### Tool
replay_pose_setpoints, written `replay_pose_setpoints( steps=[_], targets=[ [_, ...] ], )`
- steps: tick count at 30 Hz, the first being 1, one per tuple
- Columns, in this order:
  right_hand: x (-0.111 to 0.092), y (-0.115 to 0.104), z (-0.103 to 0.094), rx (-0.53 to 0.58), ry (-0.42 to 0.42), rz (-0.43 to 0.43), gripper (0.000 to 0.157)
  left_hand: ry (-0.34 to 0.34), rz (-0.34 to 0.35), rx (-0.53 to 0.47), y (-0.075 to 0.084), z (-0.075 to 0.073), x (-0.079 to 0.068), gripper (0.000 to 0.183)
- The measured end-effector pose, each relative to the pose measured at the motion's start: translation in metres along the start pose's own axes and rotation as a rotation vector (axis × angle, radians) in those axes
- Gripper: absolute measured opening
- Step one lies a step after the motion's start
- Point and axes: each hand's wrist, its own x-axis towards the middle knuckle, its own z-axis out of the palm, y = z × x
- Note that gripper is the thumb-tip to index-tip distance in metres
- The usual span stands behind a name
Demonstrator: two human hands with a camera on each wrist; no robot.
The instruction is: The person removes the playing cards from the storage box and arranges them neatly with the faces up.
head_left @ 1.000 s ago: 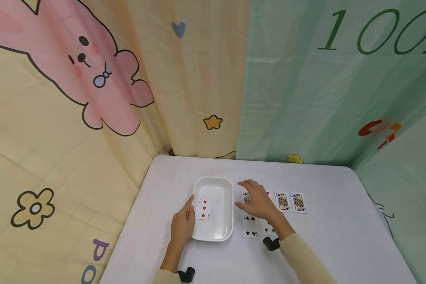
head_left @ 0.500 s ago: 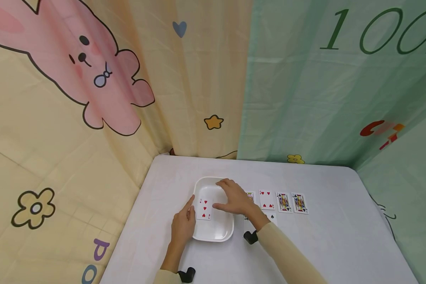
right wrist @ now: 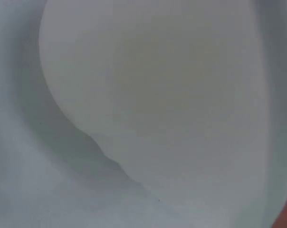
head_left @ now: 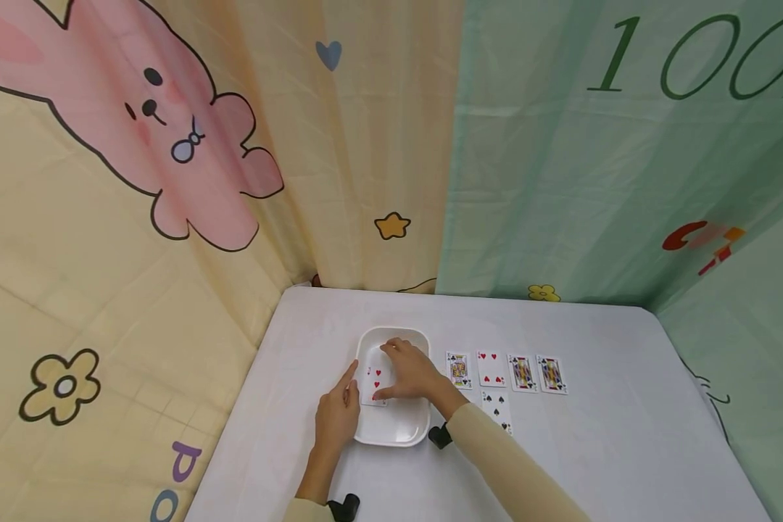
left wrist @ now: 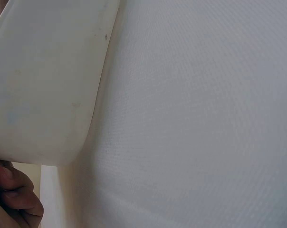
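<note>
My left hand holds the left rim of a white tray; in the left wrist view its fingers are curled beside the tray's corner. A three of hearts lies face up in the tray. My right hand reaches over the tray's right side, thumb by the card's lower edge and fingers beyond its upper part. Much of that card is hidden under the hand, and whether it is touched I cannot tell. In the right wrist view only pale blurred surfaces and a bit of skin show.
Right of the tray, a row holds a king, a hearts card and two more face cards. In front of that row lies a black-pip card, partly behind my right sleeve. Printed curtains border the white table.
My right hand has moved left from above the card row, into the tray and over the three of hearts. My left hand stays at the tray's left rim.
</note>
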Motion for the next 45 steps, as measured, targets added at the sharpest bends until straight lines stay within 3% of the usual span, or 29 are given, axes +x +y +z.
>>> replay_pose_setpoints(
  steps=[6, 16, 24, 33, 41, 45],
  targets=[
    [0.004, -0.005, 0.005, -0.041, -0.063, 0.023, 0.107, 0.001, 0.01, 0.004, -0.002, 0.001, 0.0, 0.044],
    [0.004, -0.007, 0.021, -0.216, -0.141, 0.039, 0.11, -0.004, -0.001, 0.001, -0.004, 0.003, -0.002, 0.044],
    [0.003, -0.011, 0.026, -0.209, -0.115, 0.048, 0.092, 0.004, -0.007, -0.006, -0.001, 0.002, -0.004, 0.044],
    [0.003, -0.012, 0.027, -0.22, -0.116, 0.026, 0.082, 0.002, -0.011, -0.007, -0.002, 0.002, -0.003, 0.044],
    [0.002, -0.015, 0.021, -0.225, -0.134, 0.027, 0.095, 0.005, 0.0, -0.001, -0.001, 0.0, -0.002, 0.044],
    [0.002, -0.016, 0.02, -0.232, -0.143, 0.032, 0.09, 0.002, -0.001, 0.004, 0.0, -0.001, -0.001, 0.045]
  ],
)
